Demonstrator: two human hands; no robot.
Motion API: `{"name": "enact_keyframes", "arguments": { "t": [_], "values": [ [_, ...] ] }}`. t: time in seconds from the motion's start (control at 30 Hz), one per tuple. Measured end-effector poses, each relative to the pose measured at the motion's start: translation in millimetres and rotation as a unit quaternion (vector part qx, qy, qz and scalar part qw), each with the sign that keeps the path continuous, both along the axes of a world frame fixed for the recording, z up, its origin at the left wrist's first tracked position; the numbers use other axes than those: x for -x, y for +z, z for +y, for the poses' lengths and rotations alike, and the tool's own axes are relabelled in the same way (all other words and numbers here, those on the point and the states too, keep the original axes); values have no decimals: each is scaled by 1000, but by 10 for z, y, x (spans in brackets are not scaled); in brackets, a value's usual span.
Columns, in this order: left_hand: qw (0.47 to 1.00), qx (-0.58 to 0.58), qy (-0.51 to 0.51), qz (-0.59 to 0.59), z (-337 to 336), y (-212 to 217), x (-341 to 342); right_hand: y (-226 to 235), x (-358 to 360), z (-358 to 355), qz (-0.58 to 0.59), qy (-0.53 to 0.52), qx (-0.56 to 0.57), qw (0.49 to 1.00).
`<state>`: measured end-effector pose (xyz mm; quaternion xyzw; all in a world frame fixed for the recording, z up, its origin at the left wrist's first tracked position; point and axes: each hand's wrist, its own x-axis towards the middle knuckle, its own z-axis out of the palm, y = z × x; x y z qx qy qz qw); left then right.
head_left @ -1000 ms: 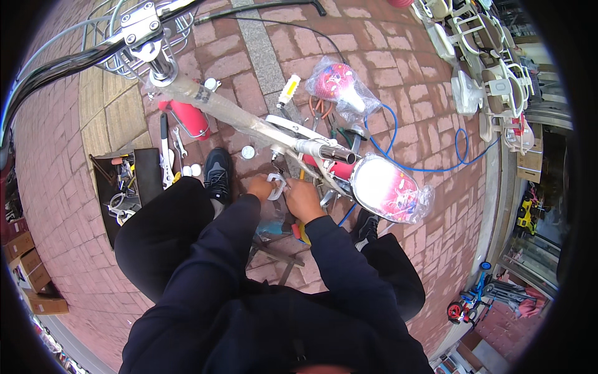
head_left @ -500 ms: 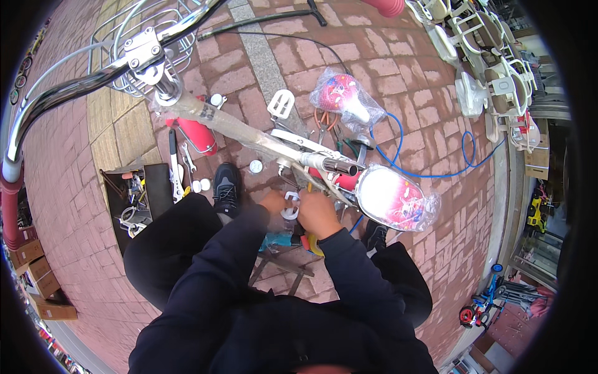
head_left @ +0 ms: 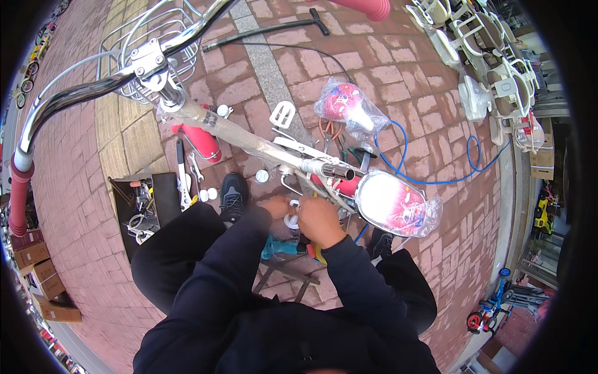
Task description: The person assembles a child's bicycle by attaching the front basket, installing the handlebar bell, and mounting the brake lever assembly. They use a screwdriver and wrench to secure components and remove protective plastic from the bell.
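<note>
Between my knees, both hands meet at a white pedal (head_left: 291,220), partly covered by my fingers. My left hand (head_left: 275,207) grips its left side, and my right hand (head_left: 319,221) is closed on the other side with knuckles up. Just beyond them stands a small bicycle, its white frame (head_left: 233,134) wrapped in clear film. A matching white pedal (head_left: 283,115) sits on the far side of the frame. The pink-and-white rear fender (head_left: 395,202), under plastic, lies right of my right hand. Beneath my hands is a teal power tool (head_left: 278,247).
A toolbox (head_left: 138,209), a long wrench (head_left: 182,174) and a pink training-wheel-like cylinder (head_left: 202,143) lie left. A bagged saddle (head_left: 344,103), pliers (head_left: 329,132), a blue hose (head_left: 405,149) and a hand pump (head_left: 268,30) are beyond the bicycle. White child seats (head_left: 501,81) line the right.
The whole view has shifted slightly, moving the scene a little to the right and down. Both hands stay together on the pedal, which shows at a slightly different angle.
</note>
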<state>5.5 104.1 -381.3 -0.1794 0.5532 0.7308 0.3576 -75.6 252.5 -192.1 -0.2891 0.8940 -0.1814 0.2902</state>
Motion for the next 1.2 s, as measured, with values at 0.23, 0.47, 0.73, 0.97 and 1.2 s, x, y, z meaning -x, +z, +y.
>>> {"name": "enact_keyframes", "arguments": {
  "t": [0.23,0.47,0.73,0.97,1.2],
  "values": [
    [939,-3,282,-200,-1235,-259,-289,-813,-79,-449,-33,-29,149,988],
    [991,-125,24,-49,-364,-53,12,205,127,67,31,7,40,999],
    [957,248,123,-83,-980,-332,-243,-845,-88,-624,-34,9,62,997],
    [986,-125,28,-105,-656,286,21,401,202,75,4,6,95,995],
    [868,488,71,58,74,-726,-201,-809,-58,-340,8,-8,-44,999]
  ]
}}
